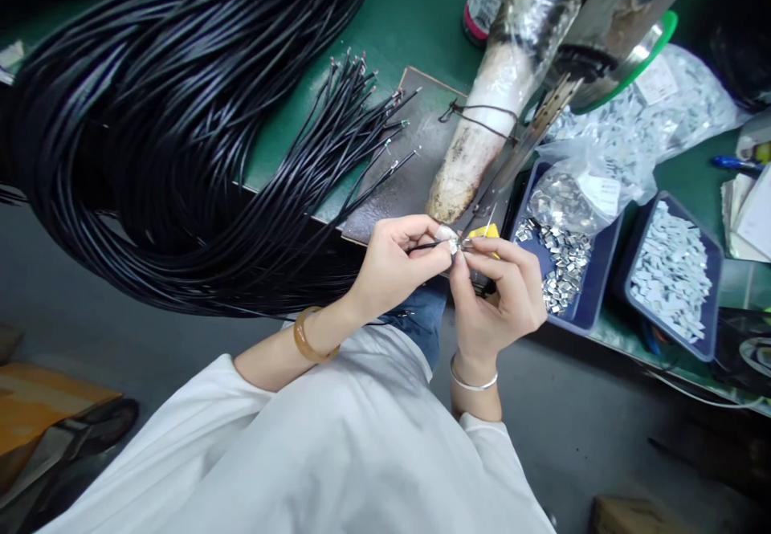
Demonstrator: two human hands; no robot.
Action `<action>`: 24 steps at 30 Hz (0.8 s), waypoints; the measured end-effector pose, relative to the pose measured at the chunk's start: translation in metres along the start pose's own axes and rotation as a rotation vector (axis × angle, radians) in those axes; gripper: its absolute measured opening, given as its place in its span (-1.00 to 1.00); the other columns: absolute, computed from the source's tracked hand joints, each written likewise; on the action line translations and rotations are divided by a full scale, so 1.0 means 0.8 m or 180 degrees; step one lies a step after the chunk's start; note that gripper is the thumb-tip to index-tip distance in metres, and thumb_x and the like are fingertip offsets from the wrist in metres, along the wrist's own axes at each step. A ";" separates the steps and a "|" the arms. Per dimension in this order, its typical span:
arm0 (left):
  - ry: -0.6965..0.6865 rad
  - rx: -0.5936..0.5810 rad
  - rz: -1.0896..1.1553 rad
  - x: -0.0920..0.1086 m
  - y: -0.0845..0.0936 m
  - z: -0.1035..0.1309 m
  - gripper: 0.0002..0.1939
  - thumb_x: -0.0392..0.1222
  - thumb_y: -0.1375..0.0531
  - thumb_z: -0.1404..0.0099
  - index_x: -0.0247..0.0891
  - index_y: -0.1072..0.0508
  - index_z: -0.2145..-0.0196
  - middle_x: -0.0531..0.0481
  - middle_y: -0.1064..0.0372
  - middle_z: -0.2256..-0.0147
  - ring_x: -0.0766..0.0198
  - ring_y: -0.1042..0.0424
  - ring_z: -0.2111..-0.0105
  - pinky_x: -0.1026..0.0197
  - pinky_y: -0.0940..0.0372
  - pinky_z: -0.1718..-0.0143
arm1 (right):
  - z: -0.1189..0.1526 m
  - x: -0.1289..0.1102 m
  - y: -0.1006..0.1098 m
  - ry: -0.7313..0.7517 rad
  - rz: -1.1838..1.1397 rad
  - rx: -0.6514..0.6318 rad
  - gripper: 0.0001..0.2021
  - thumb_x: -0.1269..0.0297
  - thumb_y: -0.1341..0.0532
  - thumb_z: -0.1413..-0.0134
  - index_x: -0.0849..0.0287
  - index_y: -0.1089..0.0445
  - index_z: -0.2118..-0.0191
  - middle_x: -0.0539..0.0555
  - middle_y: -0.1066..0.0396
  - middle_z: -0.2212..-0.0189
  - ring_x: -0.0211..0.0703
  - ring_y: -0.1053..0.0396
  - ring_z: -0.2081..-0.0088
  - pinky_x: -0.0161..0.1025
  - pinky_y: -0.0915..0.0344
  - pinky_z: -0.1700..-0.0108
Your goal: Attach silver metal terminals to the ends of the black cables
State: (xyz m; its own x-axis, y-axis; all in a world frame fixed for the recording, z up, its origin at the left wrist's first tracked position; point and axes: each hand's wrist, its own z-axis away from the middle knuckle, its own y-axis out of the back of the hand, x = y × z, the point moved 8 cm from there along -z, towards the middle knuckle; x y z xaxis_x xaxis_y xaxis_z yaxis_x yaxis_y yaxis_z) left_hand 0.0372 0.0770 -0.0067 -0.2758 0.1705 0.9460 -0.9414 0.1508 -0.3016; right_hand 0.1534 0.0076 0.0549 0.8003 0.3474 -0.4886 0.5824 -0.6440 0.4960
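My left hand pinches a black cable close to its end, with white wrapping on a fingertip. Right against it, the thumb and fingers of my right hand are pinched together at the cable's tip; whatever small piece they hold is too tiny to make out. Just behind the fingertips are a yellow object and a thin silvery wire. A large bundle of black cables lies to the left, and its stripped ends fan out over a dark plate.
A plastic-wrapped tube slants down over the plate. Right of my hands stand a blue tray of small metal pieces and another blue tray of pale pieces. Behind them lie plastic bags of parts and a jar.
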 end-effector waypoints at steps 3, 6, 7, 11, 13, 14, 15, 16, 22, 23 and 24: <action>0.0107 -0.0056 0.0040 -0.004 -0.001 -0.001 -0.96 -0.35 -0.29 0.02 -0.33 -0.48 0.55 0.12 -0.30 0.62 0.47 -0.23 0.58 0.40 -0.14 0.55 | 0.002 0.000 0.000 0.0051 -0.0028 -0.0055 -0.84 0.52 -0.34 -0.05 0.12 -0.43 0.30 0.00 -0.55 0.24 -0.21 -0.52 0.19 -0.18 -0.48 0.09; 0.0164 -0.0113 0.0037 -0.007 -0.002 -0.002 -0.97 -0.35 -0.28 0.02 -0.35 -0.47 0.55 0.13 -0.28 0.63 0.49 -0.22 0.60 0.41 -0.13 0.56 | 0.004 0.002 -0.001 0.0083 -0.0056 -0.0125 -0.83 0.54 -0.33 -0.05 0.14 -0.41 0.30 0.02 -0.56 0.25 -0.24 -0.52 0.20 -0.22 -0.47 0.10; 0.0174 -0.0117 0.0033 -0.007 -0.002 -0.001 -0.96 -0.35 -0.28 0.01 -0.35 -0.47 0.55 0.14 -0.26 0.64 0.50 -0.20 0.61 0.41 -0.11 0.57 | 0.004 0.003 -0.001 0.0074 -0.0058 -0.0129 -0.83 0.54 -0.33 -0.05 0.14 -0.41 0.30 0.02 -0.56 0.25 -0.24 -0.52 0.20 -0.22 -0.47 0.10; 0.0186 -0.0116 0.0051 -0.007 -0.003 0.000 -0.95 -0.32 -0.26 -0.03 -0.34 -0.45 0.54 0.16 -0.22 0.65 0.51 -0.16 0.62 0.41 -0.09 0.58 | 0.003 0.006 -0.001 -0.0005 -0.0043 -0.0114 -0.83 0.53 -0.34 -0.06 0.12 -0.44 0.28 -0.01 -0.57 0.24 -0.24 -0.53 0.20 -0.21 -0.48 0.11; 0.0183 -0.0113 0.0065 -0.006 -0.003 0.000 -0.94 -0.31 -0.26 -0.04 -0.34 -0.44 0.54 0.15 -0.23 0.65 0.51 -0.17 0.62 0.41 -0.09 0.58 | 0.002 0.006 -0.002 -0.0028 -0.0050 -0.0114 -0.82 0.53 -0.34 -0.06 0.11 -0.45 0.28 -0.01 -0.57 0.24 -0.24 -0.53 0.20 -0.21 -0.49 0.12; 0.0181 -0.0107 0.0067 -0.006 -0.003 0.000 -0.93 -0.30 -0.26 -0.04 -0.34 -0.43 0.54 0.15 -0.23 0.65 0.50 -0.17 0.62 0.40 -0.10 0.58 | 0.002 0.006 -0.002 -0.0026 -0.0058 -0.0108 -0.82 0.54 -0.34 -0.06 0.12 -0.45 0.28 -0.01 -0.57 0.24 -0.23 -0.53 0.19 -0.21 -0.49 0.12; 0.0178 -0.0097 0.0063 -0.005 -0.003 0.000 -0.93 -0.30 -0.26 -0.04 -0.33 -0.43 0.54 0.15 -0.23 0.65 0.50 -0.17 0.62 0.40 -0.10 0.59 | 0.001 0.005 -0.002 -0.0024 -0.0064 -0.0099 -0.82 0.54 -0.34 -0.05 0.12 -0.46 0.28 0.00 -0.56 0.24 -0.23 -0.53 0.19 -0.21 -0.49 0.12; 0.0173 -0.0089 0.0055 -0.004 -0.003 0.000 -0.92 -0.30 -0.26 -0.04 -0.33 -0.43 0.54 0.16 -0.23 0.65 0.50 -0.17 0.62 0.40 -0.10 0.59 | 0.001 0.005 -0.002 -0.0019 -0.0064 -0.0093 -0.82 0.55 -0.35 -0.05 0.12 -0.46 0.28 0.00 -0.56 0.24 -0.22 -0.53 0.19 -0.21 -0.50 0.12; 0.0107 -0.0111 -0.0036 0.000 -0.002 0.001 -0.94 -0.30 -0.27 -0.05 -0.33 -0.45 0.52 0.16 -0.20 0.65 0.50 -0.14 0.62 0.40 -0.05 0.60 | 0.002 0.002 0.000 0.0016 -0.0070 -0.0055 -0.83 0.52 -0.35 -0.05 0.11 -0.44 0.29 0.01 -0.56 0.23 -0.21 -0.54 0.19 -0.18 -0.52 0.12; 0.0108 -0.0132 -0.0049 -0.001 -0.002 0.002 -0.94 -0.31 -0.27 -0.05 -0.33 -0.45 0.53 0.16 -0.20 0.65 0.50 -0.13 0.62 0.40 -0.04 0.60 | 0.003 0.001 0.000 0.0041 -0.0092 -0.0067 -0.83 0.53 -0.34 -0.05 0.11 -0.43 0.29 0.02 -0.56 0.23 -0.20 -0.54 0.19 -0.19 -0.53 0.13; 0.0117 -0.0156 -0.0053 -0.002 -0.002 0.002 -0.93 -0.31 -0.27 -0.05 -0.33 -0.44 0.53 0.15 -0.19 0.64 0.50 -0.13 0.62 0.40 -0.04 0.60 | 0.005 0.001 -0.001 0.0074 -0.0116 -0.0085 -0.82 0.53 -0.34 -0.05 0.12 -0.42 0.29 0.03 -0.56 0.23 -0.21 -0.54 0.19 -0.19 -0.53 0.13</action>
State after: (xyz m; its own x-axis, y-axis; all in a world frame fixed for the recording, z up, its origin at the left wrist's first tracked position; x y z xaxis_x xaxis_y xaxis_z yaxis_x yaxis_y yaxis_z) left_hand 0.0388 0.0751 -0.0079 -0.2520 0.2030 0.9462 -0.9349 0.2013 -0.2922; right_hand 0.1528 0.0056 0.0514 0.7814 0.3863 -0.4901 0.6147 -0.6123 0.4973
